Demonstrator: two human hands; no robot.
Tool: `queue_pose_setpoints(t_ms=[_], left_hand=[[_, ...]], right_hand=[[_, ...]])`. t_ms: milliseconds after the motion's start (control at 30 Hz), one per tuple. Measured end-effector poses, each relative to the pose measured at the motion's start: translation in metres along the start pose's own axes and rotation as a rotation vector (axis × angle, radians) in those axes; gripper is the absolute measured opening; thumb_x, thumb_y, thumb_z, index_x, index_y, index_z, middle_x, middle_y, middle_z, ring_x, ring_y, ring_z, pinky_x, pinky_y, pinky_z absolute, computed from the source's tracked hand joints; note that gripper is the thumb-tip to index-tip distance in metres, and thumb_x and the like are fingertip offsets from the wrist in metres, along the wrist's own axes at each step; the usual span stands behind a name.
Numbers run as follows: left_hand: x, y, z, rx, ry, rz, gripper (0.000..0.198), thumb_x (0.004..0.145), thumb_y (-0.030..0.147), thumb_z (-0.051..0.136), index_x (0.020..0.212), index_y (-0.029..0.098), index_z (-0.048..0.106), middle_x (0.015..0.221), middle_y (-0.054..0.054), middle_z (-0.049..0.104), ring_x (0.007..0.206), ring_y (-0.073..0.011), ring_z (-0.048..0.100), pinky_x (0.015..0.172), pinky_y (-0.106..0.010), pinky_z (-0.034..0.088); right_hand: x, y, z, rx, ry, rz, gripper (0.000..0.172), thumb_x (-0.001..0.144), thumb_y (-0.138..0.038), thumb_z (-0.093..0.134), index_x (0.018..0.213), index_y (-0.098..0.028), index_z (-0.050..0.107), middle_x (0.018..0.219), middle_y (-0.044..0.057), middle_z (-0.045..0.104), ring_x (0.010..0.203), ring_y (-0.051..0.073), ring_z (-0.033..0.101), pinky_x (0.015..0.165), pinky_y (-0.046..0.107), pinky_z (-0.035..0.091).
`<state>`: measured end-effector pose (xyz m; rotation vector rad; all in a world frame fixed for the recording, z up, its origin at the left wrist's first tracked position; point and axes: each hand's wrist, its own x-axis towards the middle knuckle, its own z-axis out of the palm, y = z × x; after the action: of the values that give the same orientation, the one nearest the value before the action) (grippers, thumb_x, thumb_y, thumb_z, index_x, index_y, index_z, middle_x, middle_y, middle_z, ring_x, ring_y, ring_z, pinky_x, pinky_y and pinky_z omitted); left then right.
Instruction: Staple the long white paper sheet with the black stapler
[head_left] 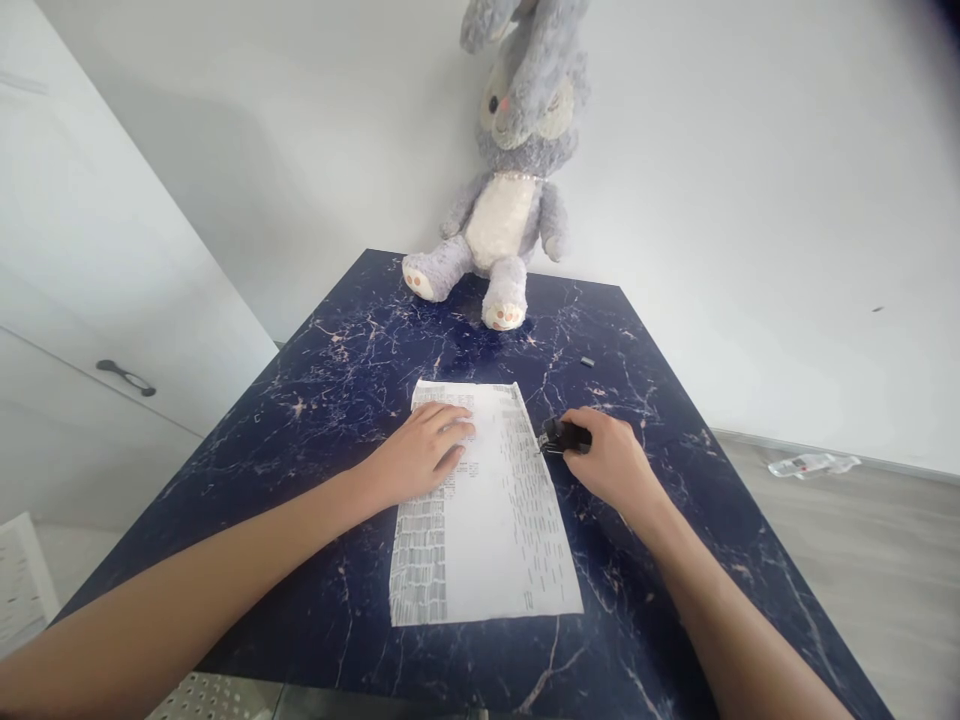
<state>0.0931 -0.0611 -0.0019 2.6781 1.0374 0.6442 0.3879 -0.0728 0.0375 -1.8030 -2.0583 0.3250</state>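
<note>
A long white sheet of paper (pixel 484 540) lies on the dark blue table, its left and right sides covered with rows of short grey marks; whether these are staples or print I cannot tell. My left hand (pixel 427 450) rests on the upper left part of the sheet, palm down, fingers stretched to the right. At the sheet's right edge, my right hand (pixel 611 455) grips a small black stapler (pixel 570 437), whose front end meets the paper's edge. The palm and fingers hide the stapler's rear.
A grey plush rabbit (pixel 502 215) sits at the table's (pixel 300 400) far end against the wall. A small grey strip (pixel 587 361) lies beyond my right hand. Clear plastic packaging (pixel 814 466) is on the floor at right, and a white cabinet (pixel 90 270) stands at left.
</note>
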Motion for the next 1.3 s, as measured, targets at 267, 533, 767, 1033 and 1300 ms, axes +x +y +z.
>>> queue_pose_setpoints(t_ms=[267, 533, 767, 1033, 1300], left_hand=[[-0.002, 0.013, -0.004, -0.091, -0.16, 0.135, 0.045, 0.099, 0.043, 0.056, 0.142, 0.031, 0.054, 0.155, -0.007, 0.048, 0.145, -0.0302, 0.042, 0.124, -0.057, 0.028], [-0.006, 0.006, 0.0, 0.003, -0.176, 0.069, 0.048, 0.101, 0.042, 0.052, 0.147, 0.031, 0.049, 0.159, -0.008, 0.043, 0.15, -0.0321, 0.035, 0.124, -0.061, 0.023], [-0.006, 0.006, 0.0, -0.001, -0.186, 0.059, 0.048, 0.101, 0.043, 0.049, 0.148, 0.031, 0.048, 0.16, -0.008, 0.042, 0.15, -0.032, 0.034, 0.124, -0.061, 0.021], [-0.005, 0.005, 0.0, -0.013, -0.181, 0.063, 0.049, 0.101, 0.042, 0.05, 0.148, 0.03, 0.049, 0.16, -0.008, 0.042, 0.15, -0.0318, 0.034, 0.126, -0.059, 0.019], [-0.004, 0.005, -0.006, -0.022, -0.29, 0.138, 0.052, 0.104, 0.043, 0.045, 0.154, 0.03, 0.041, 0.164, -0.007, 0.037, 0.153, -0.0297, 0.029, 0.127, -0.054, 0.016]], right_hand=[[-0.003, -0.002, -0.003, -0.02, -0.051, -0.01, 0.03, 0.061, -0.006, 0.049, 0.079, -0.023, 0.067, 0.083, 0.003, 0.068, 0.07, 0.019, 0.057, 0.062, 0.028, 0.034], [-0.004, -0.003, -0.009, -0.008, -0.132, -0.021, 0.03, 0.061, -0.003, 0.049, 0.076, -0.023, 0.065, 0.081, 0.002, 0.067, 0.07, 0.019, 0.059, 0.062, 0.028, 0.035], [-0.011, -0.011, -0.008, 0.018, -0.184, -0.09, 0.027, 0.062, -0.003, 0.048, 0.075, -0.021, 0.062, 0.081, 0.003, 0.065, 0.068, 0.018, 0.057, 0.061, 0.027, 0.036], [-0.015, -0.016, -0.003, 0.025, -0.143, -0.105, 0.027, 0.062, -0.002, 0.048, 0.075, -0.021, 0.062, 0.078, 0.002, 0.063, 0.066, 0.016, 0.054, 0.062, 0.027, 0.036], [-0.023, -0.029, 0.006, 0.091, -0.12, -0.141, 0.032, 0.064, 0.001, 0.047, 0.079, -0.021, 0.065, 0.081, 0.001, 0.062, 0.072, 0.016, 0.056, 0.066, 0.027, 0.036]])
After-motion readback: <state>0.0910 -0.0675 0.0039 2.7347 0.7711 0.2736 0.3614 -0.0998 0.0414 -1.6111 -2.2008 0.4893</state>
